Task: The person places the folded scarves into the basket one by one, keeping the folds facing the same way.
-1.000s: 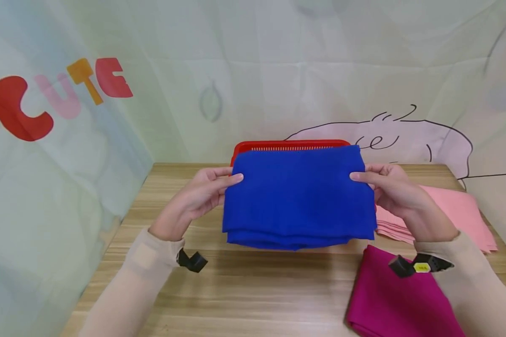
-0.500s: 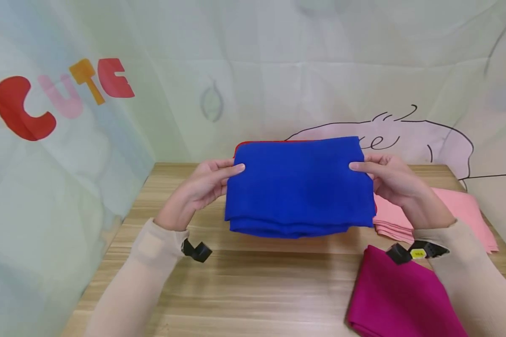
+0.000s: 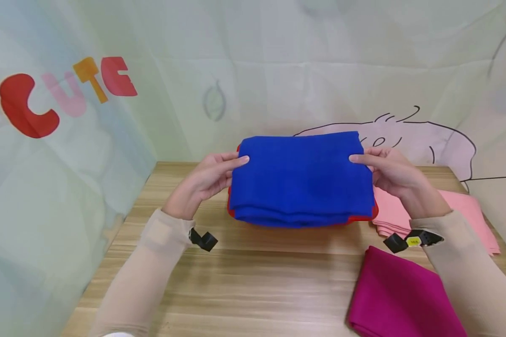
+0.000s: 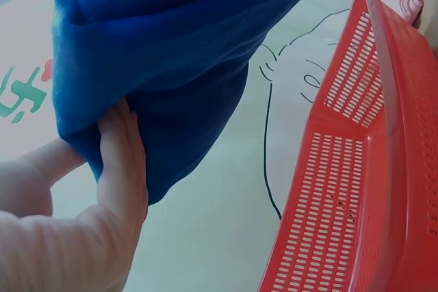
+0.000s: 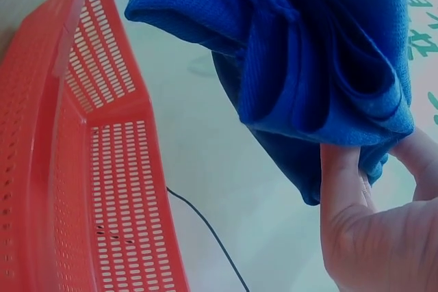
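Observation:
A folded blue cloth point(image 3: 301, 180) is held up between both hands in the head view. My left hand point(image 3: 208, 180) pinches its left edge, thumb in front and fingers behind. The right hand point(image 3: 394, 175) grips the opposite edge the same way. Behind and below the cloth is a red plastic basket point(image 3: 375, 210), mostly hidden by it in the head view. Both wrist views show the slotted basket wall point(image 4: 321, 203) apart from the cloth, which hangs above the rim. Stacked fold layers of the blue cloth point(image 5: 321, 66) show in the right wrist view.
A folded magenta cloth point(image 3: 405, 299) lies at the front right of the wooden table point(image 3: 244, 281). Farther back on the right, a folded pink cloth point(image 3: 468, 215) rests partly behind the right forearm. A printed curtain point(image 3: 278, 93) hangs behind and to the left.
Both hands have lifted the blue cloth slightly upward and away, over the red basket. The basket's back rim is now covered, and its lower front corners show. The magenta and pink cloths stay put.

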Action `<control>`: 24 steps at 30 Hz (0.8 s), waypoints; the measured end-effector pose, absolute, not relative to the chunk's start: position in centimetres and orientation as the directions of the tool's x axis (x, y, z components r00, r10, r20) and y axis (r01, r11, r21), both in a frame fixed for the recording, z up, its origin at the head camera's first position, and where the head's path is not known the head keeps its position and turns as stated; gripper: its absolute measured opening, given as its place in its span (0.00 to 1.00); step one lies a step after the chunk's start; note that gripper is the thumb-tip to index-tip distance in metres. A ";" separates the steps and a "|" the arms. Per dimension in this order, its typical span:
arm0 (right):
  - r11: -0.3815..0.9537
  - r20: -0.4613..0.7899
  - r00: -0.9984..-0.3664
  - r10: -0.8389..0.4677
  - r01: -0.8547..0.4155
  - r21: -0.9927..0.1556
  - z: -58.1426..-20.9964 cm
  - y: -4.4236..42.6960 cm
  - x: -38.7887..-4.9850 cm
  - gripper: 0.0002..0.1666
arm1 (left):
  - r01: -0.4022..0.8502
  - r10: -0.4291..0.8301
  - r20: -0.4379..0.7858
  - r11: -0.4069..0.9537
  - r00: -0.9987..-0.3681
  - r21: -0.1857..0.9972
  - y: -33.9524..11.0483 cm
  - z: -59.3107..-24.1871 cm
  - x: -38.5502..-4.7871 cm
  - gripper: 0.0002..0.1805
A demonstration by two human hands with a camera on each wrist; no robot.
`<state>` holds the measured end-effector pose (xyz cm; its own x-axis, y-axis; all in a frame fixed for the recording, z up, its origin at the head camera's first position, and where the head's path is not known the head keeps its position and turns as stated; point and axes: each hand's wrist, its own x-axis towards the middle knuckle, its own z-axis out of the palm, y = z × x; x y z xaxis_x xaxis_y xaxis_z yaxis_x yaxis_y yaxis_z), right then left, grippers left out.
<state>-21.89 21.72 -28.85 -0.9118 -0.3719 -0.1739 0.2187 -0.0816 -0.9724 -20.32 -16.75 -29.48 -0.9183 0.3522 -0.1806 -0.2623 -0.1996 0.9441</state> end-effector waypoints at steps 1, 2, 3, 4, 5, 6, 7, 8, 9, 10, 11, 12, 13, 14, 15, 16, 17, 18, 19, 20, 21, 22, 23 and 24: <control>-0.082 -0.178 -0.912 -0.368 0.222 -0.972 -28.8 21.7 -22.0 0.14 | -0.264 0.350 -0.183 -0.201 -0.919 0.943 -16.7 -29.5 -20.5 0.11; -0.080 -0.183 -0.913 -0.364 0.227 -0.971 -28.8 21.7 -22.2 0.13 | -0.267 0.349 -0.185 -0.203 -0.919 0.942 -16.7 -29.6 -20.7 0.11; -0.079 -0.189 -0.913 -0.361 0.231 -0.970 -28.8 21.7 -22.3 0.13 | -0.268 0.349 -0.186 -0.204 -0.919 0.942 -16.7 -29.6 -20.9 0.10; -0.076 -0.193 -0.913 -0.360 0.235 -0.969 -28.8 21.7 -22.4 0.13 | -0.268 0.348 -0.186 -0.207 -0.919 0.941 -16.6 -29.6 -21.0 0.09; -0.075 -0.197 -0.912 -0.361 0.238 -0.968 -28.8 21.8 -22.6 0.13 | -0.268 0.348 -0.185 -0.208 -0.919 0.941 -16.6 -29.7 -21.2 0.09; -0.073 -0.198 -0.911 -0.361 0.239 -0.968 -28.9 21.8 -22.7 0.12 | -0.268 0.349 -0.184 -0.211 -0.919 0.940 -16.5 -29.8 -21.4 0.08; -0.074 -0.198 -0.911 -0.363 0.240 -0.968 -28.9 21.8 -22.9 0.12 | -0.269 0.349 -0.184 -0.214 -0.919 0.939 -16.5 -29.8 -21.5 0.08; -0.073 -0.197 -0.911 -0.363 0.238 -0.968 -29.0 21.9 -23.0 0.13 | -0.270 0.351 -0.184 -0.215 -0.918 0.939 -16.5 -29.8 -21.7 0.08; -0.073 -0.197 -0.911 -0.363 0.238 -0.968 -29.1 21.9 -23.1 0.13 | -0.271 0.351 -0.184 -0.216 -0.918 0.938 -16.4 -29.9 -21.9 0.08; -0.074 -0.197 -0.911 -0.362 0.239 -0.968 -29.1 22.0 -23.3 0.14 | -0.271 0.351 -0.184 -0.218 -0.918 0.938 -16.4 -29.9 -22.0 0.09; -0.079 -0.197 -0.912 -0.361 0.241 -0.967 -29.2 22.0 -23.4 0.15 | -0.272 0.352 -0.185 -0.217 -0.918 0.938 -16.3 -30.0 -22.2 0.10; -0.081 -0.198 -0.913 -0.357 0.242 -0.967 -29.2 22.0 -23.5 0.15 | -0.275 0.348 -0.188 -0.218 -0.918 0.937 -16.3 -30.0 -22.3 0.10; -0.087 -0.199 -0.914 -0.355 0.244 -0.966 -29.2 22.0 -23.7 0.16 | -0.275 0.345 -0.191 -0.216 -0.919 0.937 -16.3 -30.0 -22.4 0.11; -0.088 -0.199 -0.914 -0.352 0.245 -0.966 -29.3 22.0 -23.8 0.16 | -0.276 0.343 -0.192 -0.216 -0.920 0.937 -16.3 -30.0 -22.6 0.12; -0.090 -0.201 -0.915 -0.350 0.247 -0.965 -29.3 22.0 -23.9 0.16 | -0.276 0.339 -0.193 -0.215 -0.921 0.937 -16.2 -30.0 -22.7 0.13; -0.089 -0.203 -0.916 -0.346 0.247 -0.965 -29.3 22.0 -24.1 0.17 | -0.276 0.335 -0.195 -0.214 -0.922 0.937 -16.2 -30.0 -22.8 0.14; -0.089 -0.203 -0.917 -0.343 0.247 -0.965 -29.3 22.0 -24.2 0.16 | -0.278 0.330 -0.198 -0.213 -0.923 0.937 -16.2 -30.0 -23.0 0.15; -0.085 -0.203 -0.918 -0.339 0.245 -0.966 -29.4 22.0 -24.3 0.15 | -0.278 0.325 -0.200 -0.212 -0.924 0.937 -16.2 -30.1 -23.1 0.16; -0.079 -0.205 -0.921 -0.331 0.243 -0.967 -29.4 22.0 -24.5 0.15 | -0.277 0.321 -0.201 -0.210 -0.925 0.938 -16.2 -30.2 -23.3 0.18; -0.077 -0.207 -0.921 -0.330 0.245 -0.966 -29.4 22.0 -24.6 0.14 | -0.279 0.318 -0.204 -0.210 -0.926 0.937 -16.2 -30.2 -23.4 0.20; -0.079 -0.209 -0.921 -0.330 0.247 -0.966 -29.5 22.0 -24.8 0.13 | -0.280 0.315 -0.207 -0.210 -0.926 0.937 -16.2 -30.3 -23.5 0.22; -0.072 -0.211 -0.922 -0.324 0.246 -0.966 -29.5 21.9 -24.9 0.12 | -0.283 0.312 -0.210 -0.210 -0.927 0.936 -16.2 -30.3 -23.7 0.24; -0.069 -0.211 -0.923 -0.322 0.245 -0.967 -29.6 21.9 -25.0 0.11 | -0.285 0.309 -0.214 -0.209 -0.927 0.935 -16.2 -30.4 -23.8 0.26; -0.064 -0.210 -0.924 -0.321 0.242 -0.968 -29.7 21.9 -25.2 0.11 | -0.286 0.307 -0.215 -0.209 -0.927 0.935 -16.1 -30.4 -24.0 0.28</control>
